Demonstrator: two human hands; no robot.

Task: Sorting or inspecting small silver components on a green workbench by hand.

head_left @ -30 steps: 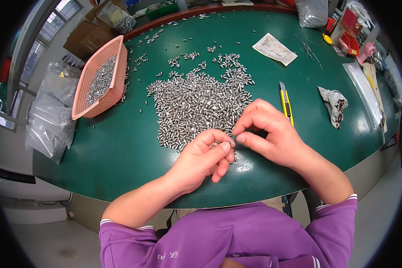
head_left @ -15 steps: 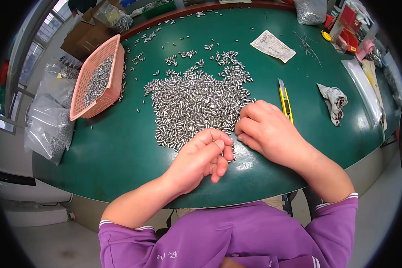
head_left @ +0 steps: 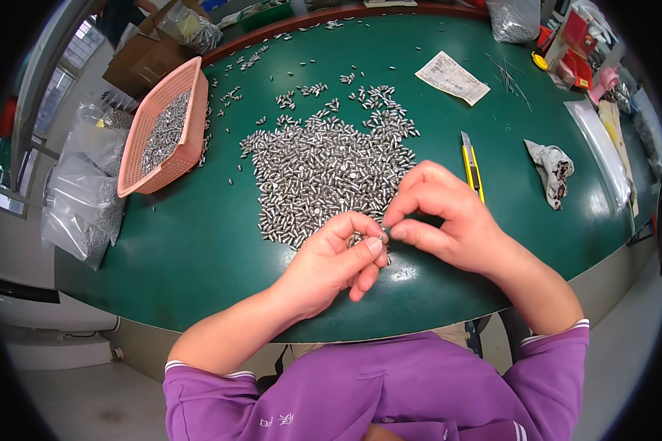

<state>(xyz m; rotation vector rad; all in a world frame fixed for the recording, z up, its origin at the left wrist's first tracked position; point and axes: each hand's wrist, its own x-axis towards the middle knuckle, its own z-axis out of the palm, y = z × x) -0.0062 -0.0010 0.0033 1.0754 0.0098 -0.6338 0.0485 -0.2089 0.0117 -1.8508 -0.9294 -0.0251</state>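
Note:
A broad heap of small silvery metal pins point(head_left: 324, 176) with rounded ends lies on the green table point(head_left: 198, 272). At the heap's near edge, my left hand point(head_left: 338, 257) is curled palm-up, and a few metal pins show between its thumb and bent fingers. My right hand point(head_left: 449, 220) is close beside it on the right, thumb and forefinger pinched together near the left fingertips. Whatever sits in that pinch is tiny and mostly hidden. A yellow utility knife point(head_left: 473, 169) lies just beyond my right hand.
On the left stands a pink basket point(head_left: 196, 125) of metal pins, beside clear bags point(head_left: 81, 198) of parts. A printed paper slip point(head_left: 452, 77), thin wires point(head_left: 511, 81) and a crumpled wrapper point(head_left: 552, 173) lie right. Loose pins are scattered toward the far edge.
My right hand has lifted from the heap's right edge, its thumb and forefinger now pinching beside the left fingertips. The left hand stays in place, its thumb shifted slightly.

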